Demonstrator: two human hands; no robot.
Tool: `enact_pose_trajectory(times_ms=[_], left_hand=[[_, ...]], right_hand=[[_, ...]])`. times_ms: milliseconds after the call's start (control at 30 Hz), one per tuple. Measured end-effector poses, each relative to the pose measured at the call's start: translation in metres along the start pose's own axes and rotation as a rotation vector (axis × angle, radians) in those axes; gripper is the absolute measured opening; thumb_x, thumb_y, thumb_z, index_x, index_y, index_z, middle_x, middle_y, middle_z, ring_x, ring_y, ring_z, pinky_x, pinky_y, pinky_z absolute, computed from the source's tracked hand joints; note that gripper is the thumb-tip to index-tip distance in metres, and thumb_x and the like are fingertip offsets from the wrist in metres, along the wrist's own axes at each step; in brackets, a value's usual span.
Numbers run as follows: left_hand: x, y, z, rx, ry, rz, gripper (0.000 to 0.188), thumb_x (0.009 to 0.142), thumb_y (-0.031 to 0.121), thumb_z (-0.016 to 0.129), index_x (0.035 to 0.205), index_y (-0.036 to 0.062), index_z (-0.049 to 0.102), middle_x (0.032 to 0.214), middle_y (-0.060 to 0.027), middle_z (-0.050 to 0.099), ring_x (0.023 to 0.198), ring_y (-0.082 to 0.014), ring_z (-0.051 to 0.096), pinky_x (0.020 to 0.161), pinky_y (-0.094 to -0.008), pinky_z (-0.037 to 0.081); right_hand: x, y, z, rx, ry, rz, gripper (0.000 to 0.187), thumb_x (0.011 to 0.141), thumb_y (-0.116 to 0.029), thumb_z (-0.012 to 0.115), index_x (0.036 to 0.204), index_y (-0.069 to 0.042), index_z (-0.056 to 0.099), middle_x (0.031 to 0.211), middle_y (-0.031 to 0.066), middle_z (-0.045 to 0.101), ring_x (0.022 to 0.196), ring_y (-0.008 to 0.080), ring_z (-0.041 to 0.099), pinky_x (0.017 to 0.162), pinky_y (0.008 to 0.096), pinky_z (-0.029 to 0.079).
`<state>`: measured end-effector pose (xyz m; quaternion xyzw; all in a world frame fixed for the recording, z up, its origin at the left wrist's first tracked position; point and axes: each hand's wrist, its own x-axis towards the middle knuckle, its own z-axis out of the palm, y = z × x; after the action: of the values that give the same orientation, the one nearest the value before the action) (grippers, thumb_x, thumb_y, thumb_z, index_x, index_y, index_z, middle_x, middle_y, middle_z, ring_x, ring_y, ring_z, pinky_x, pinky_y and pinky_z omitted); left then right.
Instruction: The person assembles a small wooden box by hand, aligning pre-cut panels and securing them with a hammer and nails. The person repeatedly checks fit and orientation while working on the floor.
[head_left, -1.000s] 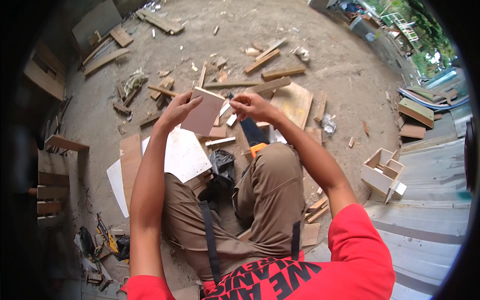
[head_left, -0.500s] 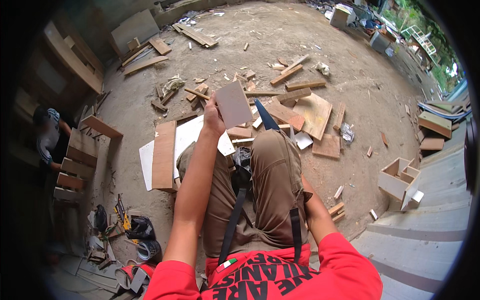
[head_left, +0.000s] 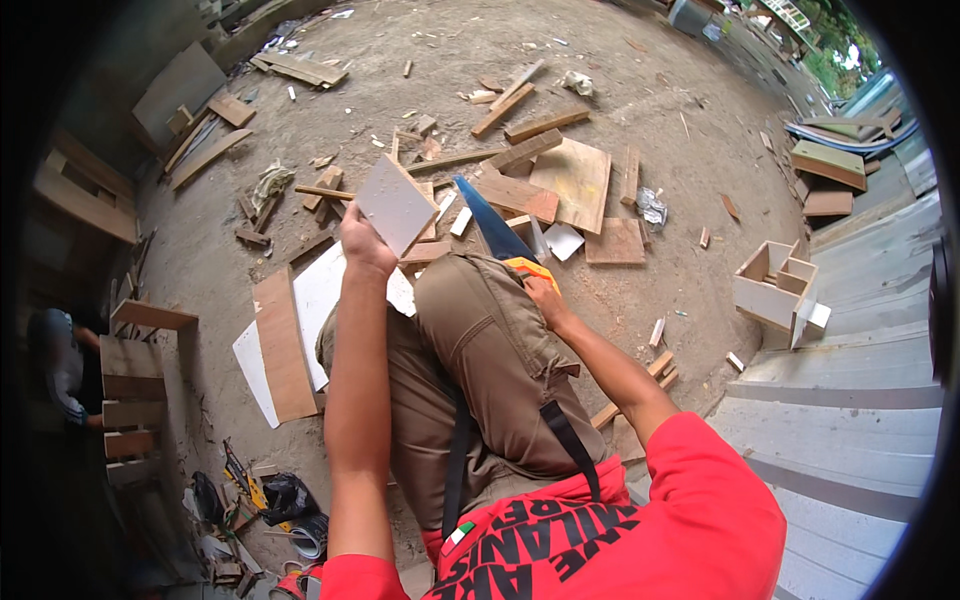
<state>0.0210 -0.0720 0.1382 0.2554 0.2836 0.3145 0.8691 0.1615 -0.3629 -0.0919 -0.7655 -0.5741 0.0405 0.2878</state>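
Right grip (head_left: 545, 299) clamped on saw (head_left: 489, 222), long axis slanting toward frame's upper left; board (head_left: 397, 205) just left, clamped in left grip (head_left: 367, 243).

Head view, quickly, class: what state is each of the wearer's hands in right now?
Left hand: closed on the edge of a board.
Right hand: closed on the orange handle of a saw.
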Motion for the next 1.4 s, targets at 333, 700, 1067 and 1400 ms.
enact_pose_trajectory(times_ms=[333,700,1067,1400], left_hand=[[0.005,0.0,-0.004,-0.026,0.115,0.018,0.05,0.107,0.033,0.024,0.14,0.0005,0.042,0.14,-0.016,0.052,0.13,-0.0325,0.051,0.111,-0.047,0.039],[0.004,-0.015,0.026,-0.017,0.081,0.044,0.049,0.107,0.036,0.027,0.139,0.0035,0.044,0.138,-0.0124,0.054,0.128,-0.0302,0.052,0.109,-0.0469,0.04],[0.011,-0.007,0.008,0.615,0.036,0.596,0.041,0.107,0.037,0.043,0.101,0.0027,0.064,0.085,-0.0044,0.066,0.076,-0.0157,0.06,0.069,-0.032,0.049],[-0.023,0.074,-0.045,1.805,0.271,1.247,0.034,0.103,0.032,0.048,0.105,0.0026,0.065,0.091,-0.0183,0.069,0.078,-0.0378,0.069,0.068,-0.045,0.057]], right_hand=[[-0.048,0.07,0.004,-0.233,0.315,0.649,0.033,0.085,-0.021,0.073,0.106,0.001,0.059,0.107,0.0198,0.06,0.104,0.0382,0.059,0.091,0.0473,0.046],[0.063,0.074,0.02,-0.04,0.109,0.799,0.068,0.085,-0.019,0.062,0.139,0.009,0.033,0.136,0.0328,0.045,0.126,0.0449,0.048,0.107,0.048,0.04],[0.103,0.083,0.012,-0.122,-0.141,0.885,0.028,0.085,-0.02,0.066,0.097,0.005,0.067,0.102,0.0308,0.068,0.096,0.0445,0.067,0.085,0.049,0.055],[0.158,0.07,-0.066,-0.156,0.188,0.528,0.032,0.081,-0.03,0.067,0.083,0.002,0.069,0.082,0.0263,0.069,0.083,0.0417,0.069,0.076,0.0489,0.054]])
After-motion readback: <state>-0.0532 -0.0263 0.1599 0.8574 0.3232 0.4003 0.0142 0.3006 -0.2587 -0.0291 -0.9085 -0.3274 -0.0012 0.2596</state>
